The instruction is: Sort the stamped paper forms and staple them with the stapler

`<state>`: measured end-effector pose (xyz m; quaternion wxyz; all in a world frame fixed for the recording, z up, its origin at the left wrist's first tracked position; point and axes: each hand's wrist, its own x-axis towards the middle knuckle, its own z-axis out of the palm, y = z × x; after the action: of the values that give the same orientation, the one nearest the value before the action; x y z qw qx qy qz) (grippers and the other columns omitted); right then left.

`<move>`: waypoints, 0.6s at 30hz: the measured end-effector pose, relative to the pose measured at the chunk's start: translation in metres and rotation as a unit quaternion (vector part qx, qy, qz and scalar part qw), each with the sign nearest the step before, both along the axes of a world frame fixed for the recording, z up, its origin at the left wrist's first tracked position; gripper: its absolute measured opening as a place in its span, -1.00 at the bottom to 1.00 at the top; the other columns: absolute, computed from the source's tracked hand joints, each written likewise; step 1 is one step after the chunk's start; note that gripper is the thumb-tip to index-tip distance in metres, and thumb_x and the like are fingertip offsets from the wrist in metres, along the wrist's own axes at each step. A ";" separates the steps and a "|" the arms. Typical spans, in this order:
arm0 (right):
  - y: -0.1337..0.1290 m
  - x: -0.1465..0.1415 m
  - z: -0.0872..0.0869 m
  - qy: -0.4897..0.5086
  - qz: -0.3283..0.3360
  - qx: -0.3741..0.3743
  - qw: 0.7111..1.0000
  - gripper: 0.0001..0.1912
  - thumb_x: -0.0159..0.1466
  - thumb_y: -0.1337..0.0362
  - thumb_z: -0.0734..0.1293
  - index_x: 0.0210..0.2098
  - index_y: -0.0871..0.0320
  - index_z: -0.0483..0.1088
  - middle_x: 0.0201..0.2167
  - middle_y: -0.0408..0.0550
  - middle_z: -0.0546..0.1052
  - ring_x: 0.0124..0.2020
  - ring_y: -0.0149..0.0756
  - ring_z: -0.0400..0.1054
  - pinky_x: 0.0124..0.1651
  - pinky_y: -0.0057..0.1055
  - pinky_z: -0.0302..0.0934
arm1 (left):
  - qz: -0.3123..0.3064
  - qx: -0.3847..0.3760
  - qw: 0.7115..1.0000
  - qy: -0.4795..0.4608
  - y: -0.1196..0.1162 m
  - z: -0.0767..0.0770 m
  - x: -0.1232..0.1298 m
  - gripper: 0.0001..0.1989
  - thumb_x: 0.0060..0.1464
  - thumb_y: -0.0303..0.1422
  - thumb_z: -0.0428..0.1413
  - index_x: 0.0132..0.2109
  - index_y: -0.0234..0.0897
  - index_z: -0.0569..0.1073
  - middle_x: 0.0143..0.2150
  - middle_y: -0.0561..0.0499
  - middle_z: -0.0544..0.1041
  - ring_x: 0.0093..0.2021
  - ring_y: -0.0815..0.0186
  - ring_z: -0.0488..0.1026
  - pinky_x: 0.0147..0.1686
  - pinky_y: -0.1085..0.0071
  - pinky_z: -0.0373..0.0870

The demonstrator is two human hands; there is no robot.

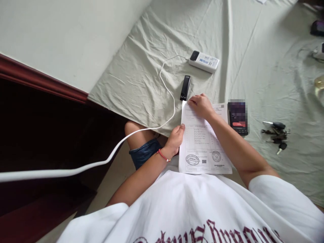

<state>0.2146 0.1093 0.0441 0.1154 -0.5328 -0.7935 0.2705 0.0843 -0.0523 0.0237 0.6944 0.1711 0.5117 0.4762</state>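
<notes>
A stack of printed paper sheets (202, 135) with two dark oval and round stamps lies at the bed's edge, against the white shirt. My left hand (175, 140), with a red bracelet at the wrist, grips the left edge, thumb on top and fingers underneath. At the top left corner my right hand (201, 105) has its fingers bent closed on the paper; its forearm crosses the upper right of the page. Just beyond that corner is a black stapler (185, 87), its near end beside the paper and not held by either hand.
A white power bank (204, 61) lies farther back, its white cable (174, 101) running left past my knee. Right of the papers are a phone (238, 118) and a bunch of keys (275, 135). A wrinkled green sheet (152, 67) covers the surface; dark wooden furniture (45, 79) stands left.
</notes>
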 end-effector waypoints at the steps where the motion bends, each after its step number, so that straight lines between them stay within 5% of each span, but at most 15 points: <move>1: 0.002 -0.003 0.000 0.001 0.004 -0.004 1.000 -0.67 0.40 0.19 0.19 -0.30 0.11 0.56 -0.26 0.03 0.61 -0.09 -0.02 0.35 0.12 -0.08 0.24 | 0.004 -0.008 1.000 -0.005 0.000 0.000 -0.001 -0.44 0.00 0.14 0.34 -0.20 -0.30 0.55 -0.25 -0.10 0.70 -0.01 0.00 0.63 0.08 0.09 0.51; 9: 0.012 -0.009 -0.001 -0.002 0.010 -0.016 1.000 -0.75 0.36 0.21 0.25 -0.27 0.08 0.57 -0.25 -0.01 0.63 -0.03 0.05 0.35 0.12 -0.01 0.24 | 0.022 -0.049 0.998 -0.045 0.007 0.004 -0.005 -0.56 0.04 0.01 0.36 -0.25 -0.29 0.53 -0.29 -0.11 0.68 0.03 -0.01 0.62 0.10 0.09 0.52; 18: 0.031 -0.021 0.006 -0.086 0.007 -0.028 0.996 -0.76 0.37 0.25 0.26 -0.30 0.13 0.57 -0.29 0.15 0.61 0.06 0.17 0.34 0.17 0.11 0.24 | 0.004 -0.045 0.999 0.023 -0.004 0.008 -0.010 -0.71 0.10 -0.13 0.32 -0.30 -0.25 0.51 -0.37 0.00 0.61 -0.19 0.12 0.61 -0.04 0.18 0.53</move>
<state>0.1939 0.1404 0.0502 0.0295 -0.5515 -0.7963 0.2467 0.0742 -0.0564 0.0318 0.6874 0.1484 0.5496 0.4511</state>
